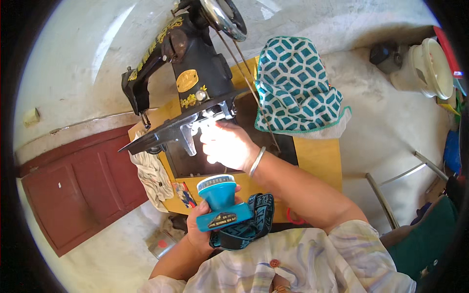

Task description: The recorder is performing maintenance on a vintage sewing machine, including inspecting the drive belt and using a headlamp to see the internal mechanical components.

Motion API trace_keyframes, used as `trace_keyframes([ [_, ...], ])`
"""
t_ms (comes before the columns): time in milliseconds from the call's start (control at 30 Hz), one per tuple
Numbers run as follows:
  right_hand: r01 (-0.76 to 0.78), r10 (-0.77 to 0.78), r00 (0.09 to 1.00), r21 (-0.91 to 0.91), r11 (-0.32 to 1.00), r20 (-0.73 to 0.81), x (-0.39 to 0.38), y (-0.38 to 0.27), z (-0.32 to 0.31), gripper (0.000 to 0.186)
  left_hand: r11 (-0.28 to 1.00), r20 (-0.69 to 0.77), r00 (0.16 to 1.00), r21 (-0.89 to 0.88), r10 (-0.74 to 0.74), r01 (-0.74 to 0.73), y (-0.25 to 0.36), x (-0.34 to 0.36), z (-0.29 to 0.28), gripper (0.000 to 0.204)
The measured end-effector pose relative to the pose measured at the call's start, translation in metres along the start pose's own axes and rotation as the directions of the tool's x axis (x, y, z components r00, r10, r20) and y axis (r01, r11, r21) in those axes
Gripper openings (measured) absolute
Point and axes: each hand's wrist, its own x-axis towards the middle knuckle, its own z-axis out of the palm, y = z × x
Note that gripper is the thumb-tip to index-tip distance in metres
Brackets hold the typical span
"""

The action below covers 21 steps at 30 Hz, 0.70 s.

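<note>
A black sewing machine [209,68] with gold decoration is tipped up on its yellow wooden table [320,163], exposing the metal parts [190,132] under its bed. My right hand [227,146] reaches up to those parts with curled fingers, its fingertips against or close to the mechanism. Glare from bright light hides what the fingers grip, if anything. Lower down, my left hand [195,232] is closed around a blue headlamp [220,195], whose lens end points up toward the machine. The headlamp's black and blue patterned strap [249,224] hangs bunched beside it.
A teal-and-white patterned cloth [298,88] lies on the table's right side. The drive belt [244,63] runs down from the handwheel [222,17]. Beige fabric [149,178] drapes over the left edge. A white bucket [422,68] stands far right, with metal legs [383,200] nearer me.
</note>
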Motion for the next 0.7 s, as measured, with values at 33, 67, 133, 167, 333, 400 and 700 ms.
trace_keyframes([
  [33,-0.004,0.004,1.0,-0.005,1.0,-0.005,0.0,0.001,0.001,0.019,1.0,0.005,1.0,-0.006,0.002,-0.002,0.0,-0.002,-0.003,0.071],
  [67,0.009,-0.009,1.0,-0.01,1.0,-0.023,0.0,0.002,0.002,0.019,1.0,0.015,1.0,-0.006,-0.003,0.003,0.0,-0.004,-0.005,0.071],
  [133,0.0,-0.003,0.998,0.054,0.999,0.059,0.003,0.004,0.002,0.018,1.0,0.034,0.999,-0.013,-0.009,0.009,-0.001,-0.007,-0.008,0.071],
  [167,-0.003,0.001,0.999,0.046,0.999,0.052,0.002,0.004,0.001,0.018,1.0,0.005,1.0,0.007,-0.007,0.007,-0.002,-0.008,-0.008,0.071],
  [333,0.069,-0.072,0.997,-0.113,0.991,-0.029,0.0,0.006,0.005,0.016,0.999,0.022,0.999,0.023,-0.043,0.042,-0.003,-0.017,-0.008,0.071],
  [400,0.044,-0.049,0.998,-0.141,0.989,-0.033,-0.003,0.005,0.004,0.015,0.997,0.101,0.993,0.047,-0.059,0.054,-0.005,-0.022,-0.012,0.067],
  [700,0.073,-0.139,0.977,-0.362,0.929,-0.16,-0.015,0.007,0.028,0.023,0.984,0.344,0.939,-0.163,-0.016,0.076,-0.011,-0.019,-0.042,0.053],
])
